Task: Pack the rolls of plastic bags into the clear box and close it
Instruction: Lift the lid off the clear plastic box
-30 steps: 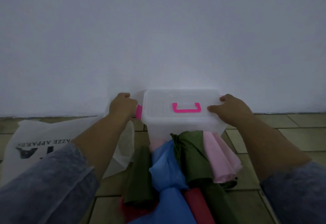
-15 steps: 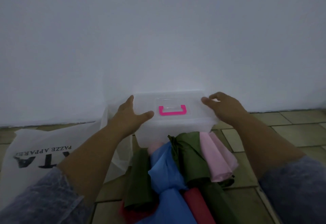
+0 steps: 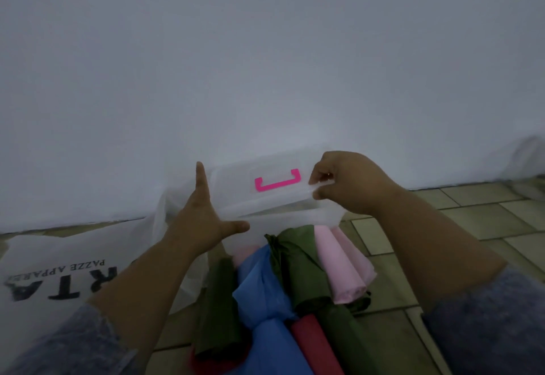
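Several rolls of plastic bags (image 3: 290, 268) lie heaped on the tiled floor (image 3: 460, 215). Just beyond, by the wall (image 3: 265, 65), stands the clear box (image 3: 289, 219); the right hand (image 3: 351, 183) pinches its lid (image 3: 236, 186), and the left hand (image 3: 200, 224) is spread flat against the lid's left end.

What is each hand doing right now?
Left hand: open, fingers spread, at the left end of the lid.
Right hand: closed, pinching the lid's right edge.

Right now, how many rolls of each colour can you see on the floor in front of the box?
Olive green rolls: 3
Pink rolls: 2
Red rolls: 2
Blue roll: 1
Total: 8, counting only what shows; they overlap, so some may be hidden.
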